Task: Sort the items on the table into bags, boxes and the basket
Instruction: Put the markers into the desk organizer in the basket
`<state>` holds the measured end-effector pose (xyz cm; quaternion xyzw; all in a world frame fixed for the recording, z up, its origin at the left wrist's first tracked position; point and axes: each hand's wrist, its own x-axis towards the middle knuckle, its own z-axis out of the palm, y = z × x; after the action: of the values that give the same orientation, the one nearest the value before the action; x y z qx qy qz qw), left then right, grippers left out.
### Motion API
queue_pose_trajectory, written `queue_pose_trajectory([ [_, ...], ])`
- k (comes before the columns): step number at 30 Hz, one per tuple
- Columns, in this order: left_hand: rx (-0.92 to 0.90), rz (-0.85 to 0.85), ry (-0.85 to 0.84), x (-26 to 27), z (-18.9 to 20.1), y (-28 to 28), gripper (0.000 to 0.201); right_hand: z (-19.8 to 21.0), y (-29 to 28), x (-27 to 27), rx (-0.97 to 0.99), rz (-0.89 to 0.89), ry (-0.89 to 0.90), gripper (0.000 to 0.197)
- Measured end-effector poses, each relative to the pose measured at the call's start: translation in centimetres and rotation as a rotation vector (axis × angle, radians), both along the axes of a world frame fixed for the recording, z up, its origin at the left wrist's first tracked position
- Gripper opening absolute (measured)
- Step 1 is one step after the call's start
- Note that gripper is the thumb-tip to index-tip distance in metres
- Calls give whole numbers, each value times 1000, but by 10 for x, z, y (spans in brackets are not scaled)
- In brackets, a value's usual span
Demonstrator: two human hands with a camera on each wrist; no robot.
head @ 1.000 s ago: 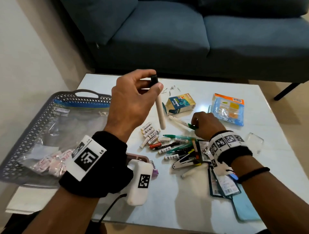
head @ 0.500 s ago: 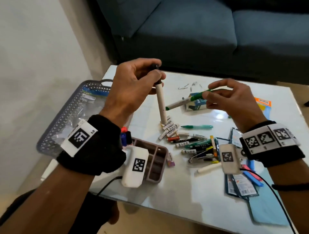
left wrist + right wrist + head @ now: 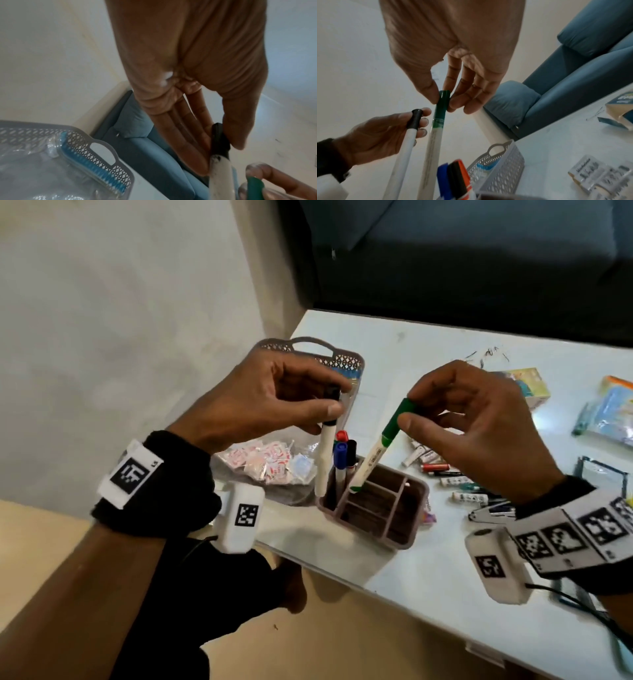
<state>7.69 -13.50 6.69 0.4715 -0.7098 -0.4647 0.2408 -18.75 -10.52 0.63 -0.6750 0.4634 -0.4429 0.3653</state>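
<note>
My left hand pinches the black cap of a white marker that hangs upright, its lower end just above the left edge of the pink-brown organiser box. My right hand pinches the green cap of a white marker, tilted, with its tip over the box's rear-left compartment. Red, blue and black markers stand in that compartment. Both pinches also show in the wrist views: the black-capped marker and the green-capped marker.
A grey basket holding a clear bag with sachets sits behind the box. Loose pens and small tubes, a small carton and packets lie to the right. A blue sofa stands beyond the table.
Both hands have carried their markers left, from above the pen pile to over the organiser box. The right hand lifted the green marker from the table one second ago.
</note>
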Motion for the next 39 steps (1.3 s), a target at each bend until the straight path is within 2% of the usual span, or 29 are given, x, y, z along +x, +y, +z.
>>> queue_pose_trajectory([
  [4, 20, -30, -58, 14, -14, 4, 29, -15, 4, 20, -38, 7, 6, 24],
  [13, 83, -91, -170, 20, -37, 9, 32, -41, 8, 41, -81, 111, 139, 23],
  [19, -94, -228, -478, 6, -58, 10, 17, -54, 13, 49, -159, 123, 307, 21],
  [22, -181, -241, -595, 0, -59, 7, 15, -63, 14, 52, -166, 137, 374, 22],
  [24, -205, -237, -648, -4, -56, 5, 21, -67, 13, 52, -158, 129, 375, 24],
  [27, -297, -211, -728, -9, -45, 2, 59, -67, 12, 53, -178, 119, 391, 26],
  [28, -346, -189, -727, -12, -40, 2, 67, -66, 12, 54, -185, 123, 397, 26],
  [32, -512, -73, -576, -39, -19, -4, 70, -53, 8, 45, -148, 90, 357, 21],
  [35, -586, -43, -511, -72, -16, -13, 74, -45, -9, 21, -19, -49, 353, 20],
  [37, -590, -56, -493, -97, -18, -16, 66, -49, -23, -8, 42, -129, 477, 18],
  [39, -590, -91, -507, -120, -24, -19, 54, -59, -35, -42, 125, -166, 692, 16],
])
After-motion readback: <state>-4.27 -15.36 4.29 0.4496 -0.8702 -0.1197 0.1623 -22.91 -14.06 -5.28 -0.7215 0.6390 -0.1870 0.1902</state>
